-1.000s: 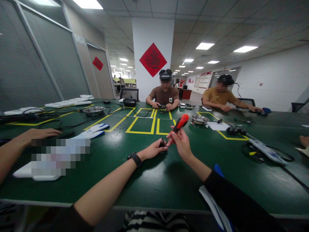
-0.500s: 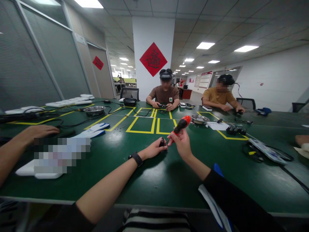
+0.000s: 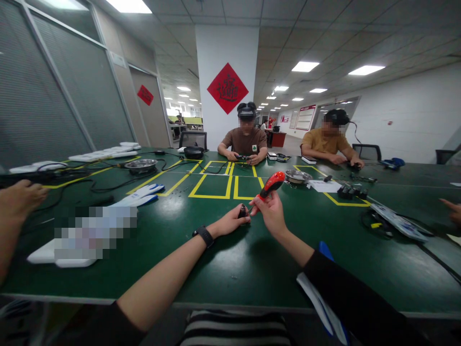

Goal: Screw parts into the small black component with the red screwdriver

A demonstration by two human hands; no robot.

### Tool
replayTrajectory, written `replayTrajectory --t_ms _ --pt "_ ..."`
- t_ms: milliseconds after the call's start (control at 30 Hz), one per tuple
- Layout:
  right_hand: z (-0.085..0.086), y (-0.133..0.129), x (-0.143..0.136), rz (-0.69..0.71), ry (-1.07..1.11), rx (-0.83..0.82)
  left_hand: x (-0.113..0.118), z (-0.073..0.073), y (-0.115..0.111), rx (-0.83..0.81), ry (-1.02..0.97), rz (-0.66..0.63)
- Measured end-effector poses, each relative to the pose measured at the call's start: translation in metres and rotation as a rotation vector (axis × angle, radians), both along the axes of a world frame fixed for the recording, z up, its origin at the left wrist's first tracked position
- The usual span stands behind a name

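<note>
My left hand [image 3: 232,220], with a dark watch on its wrist, is closed around a small black cylindrical part [image 3: 242,210] just above the green table. The part's silvery upper end shows; the fingers cover the rest. In my right hand [image 3: 271,216] is a screwdriver [image 3: 272,184] with a red and black handle, tilted so the handle points up and to the right. Its thin shaft runs down to the left toward the black part. Whether the tip touches the part I cannot tell.
A blurred white object [image 3: 77,245] and a white-blue glove [image 3: 140,194] lie left. Another glove [image 3: 317,300] hangs under my right forearm. Metal bowls [image 3: 298,176], black parts [image 3: 353,193] and a power strip [image 3: 398,222] stand beyond. Co-workers sit opposite; another person's hand [image 3: 21,199] is at left.
The screwdriver handle has turned a little in my right hand, showing more red. The other person's hand at left has drawn back leftward, and a hand has appeared at the right edge.
</note>
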State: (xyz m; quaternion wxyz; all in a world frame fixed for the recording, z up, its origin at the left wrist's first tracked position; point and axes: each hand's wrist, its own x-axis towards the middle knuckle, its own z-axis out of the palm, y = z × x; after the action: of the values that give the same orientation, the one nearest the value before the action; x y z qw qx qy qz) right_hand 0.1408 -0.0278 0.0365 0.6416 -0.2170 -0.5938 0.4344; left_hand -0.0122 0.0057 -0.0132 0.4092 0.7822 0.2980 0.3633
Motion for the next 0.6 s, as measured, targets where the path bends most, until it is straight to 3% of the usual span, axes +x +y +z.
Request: replayTrajectory --t_ms 200,600 --pt "0.0008 -0.0033 0.0047 0.034 0.016 -0.010 0.0006 0.0015 -0.0004 0.016 0.028 0.033" --pt "-0.0027 -0.0011 0.0003 -0.087 0.030 0.014 0.0015 0.0023 -0.0017 -0.025 0.003 0.007"
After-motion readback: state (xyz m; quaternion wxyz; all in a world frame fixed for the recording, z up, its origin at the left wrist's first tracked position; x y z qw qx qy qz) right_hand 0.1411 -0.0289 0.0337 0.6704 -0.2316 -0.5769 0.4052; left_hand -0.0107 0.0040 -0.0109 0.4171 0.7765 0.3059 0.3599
